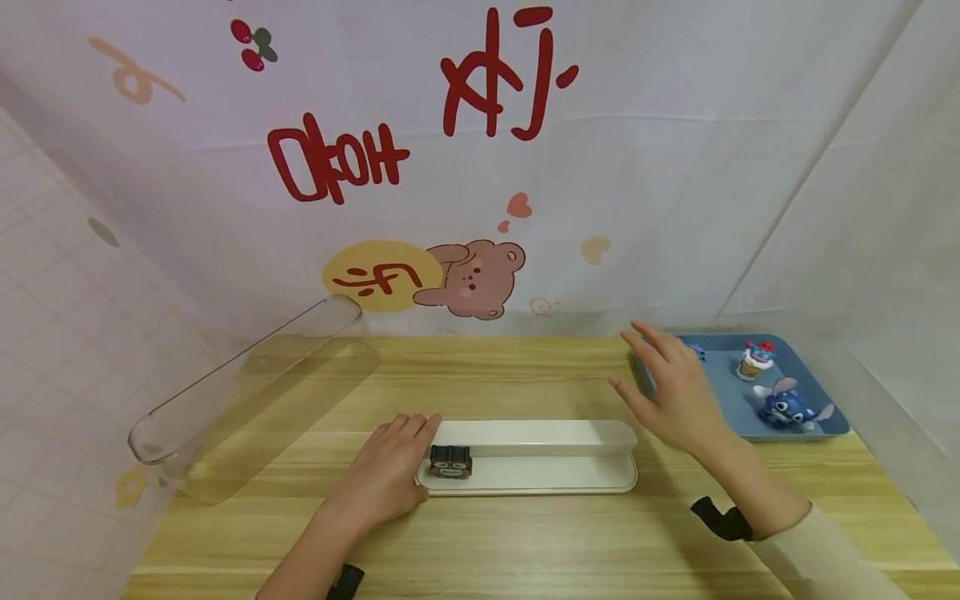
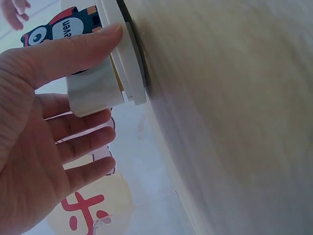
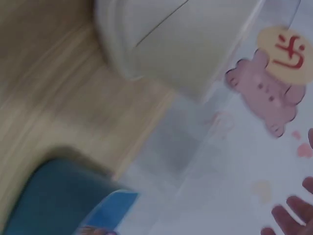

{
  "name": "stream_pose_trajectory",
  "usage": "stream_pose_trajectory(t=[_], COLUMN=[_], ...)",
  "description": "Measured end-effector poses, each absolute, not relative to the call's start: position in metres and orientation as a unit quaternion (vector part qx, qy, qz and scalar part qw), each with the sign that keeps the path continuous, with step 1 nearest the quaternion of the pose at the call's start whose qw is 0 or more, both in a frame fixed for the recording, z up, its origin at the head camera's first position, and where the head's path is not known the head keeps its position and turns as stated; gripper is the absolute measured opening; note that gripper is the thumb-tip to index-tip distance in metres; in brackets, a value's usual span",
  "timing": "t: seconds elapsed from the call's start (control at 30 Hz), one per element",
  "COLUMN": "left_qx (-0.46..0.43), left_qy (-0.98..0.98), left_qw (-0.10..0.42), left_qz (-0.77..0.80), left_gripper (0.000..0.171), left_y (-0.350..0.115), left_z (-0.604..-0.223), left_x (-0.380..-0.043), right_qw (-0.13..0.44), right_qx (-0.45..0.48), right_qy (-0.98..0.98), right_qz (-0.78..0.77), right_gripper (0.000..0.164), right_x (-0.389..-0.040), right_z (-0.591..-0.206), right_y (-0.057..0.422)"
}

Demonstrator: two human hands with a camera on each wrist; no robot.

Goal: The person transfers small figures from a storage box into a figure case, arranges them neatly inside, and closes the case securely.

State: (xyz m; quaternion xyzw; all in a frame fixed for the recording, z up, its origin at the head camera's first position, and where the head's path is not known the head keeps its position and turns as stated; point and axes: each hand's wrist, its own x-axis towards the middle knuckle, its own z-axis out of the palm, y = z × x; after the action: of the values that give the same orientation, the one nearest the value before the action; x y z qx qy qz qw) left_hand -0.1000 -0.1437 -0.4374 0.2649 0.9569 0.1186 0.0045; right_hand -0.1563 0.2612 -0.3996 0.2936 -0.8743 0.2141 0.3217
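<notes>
A white two-step display stand [image 1: 540,473] lies on the table before me. My left hand [image 1: 392,468] holds its left end, thumb [image 2: 73,55] at the front edge of the base and fingers at the back. On the lower step, near that hand, sits a small dark figurine [image 1: 451,462] with red trim and big round eyes; the thumb partly covers it in the left wrist view. My right hand [image 1: 678,400] hovers with spread fingers and nothing in it, between the stand and a blue tray [image 1: 720,421]. Several blue figurines, one in an ice-cream cone [image 1: 755,361], are in the tray.
A long clear plastic cover [image 1: 255,400] stands slanted at the left of the table. Behind the wooden table [image 1: 525,550] hangs a white printed cloth [image 1: 660,183]. Cloth also borders both sides. In the tray lies a big-eared blue figurine [image 1: 789,407].
</notes>
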Motion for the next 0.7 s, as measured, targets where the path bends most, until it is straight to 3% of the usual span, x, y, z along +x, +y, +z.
stream_pose_trajectory(t=[0.17,0.33,0.7], left_qx=[0.265,0.268,0.265], left_qy=[0.957,0.956,0.957], left_qw=[0.005,0.004,0.008], left_qz=[0.119,0.12,0.122], left_gripper=[0.098,0.097,0.098], left_y=[-0.144,-0.144,-0.142], left_z=[-0.436,-0.436,-0.437], left_x=[-0.099,-0.099,-0.099], right_qw=[0.313,0.291,0.242], right_qx=[0.252,0.219,0.142], right_qy=[-0.886,-0.907,-0.938], right_qz=[0.23,0.213,0.205], right_gripper=[0.07,0.081,0.085], right_x=[-0.166,-0.171,-0.185], right_z=[-0.406,-0.412,-0.426], right_y=[0.284,0.301,0.339])
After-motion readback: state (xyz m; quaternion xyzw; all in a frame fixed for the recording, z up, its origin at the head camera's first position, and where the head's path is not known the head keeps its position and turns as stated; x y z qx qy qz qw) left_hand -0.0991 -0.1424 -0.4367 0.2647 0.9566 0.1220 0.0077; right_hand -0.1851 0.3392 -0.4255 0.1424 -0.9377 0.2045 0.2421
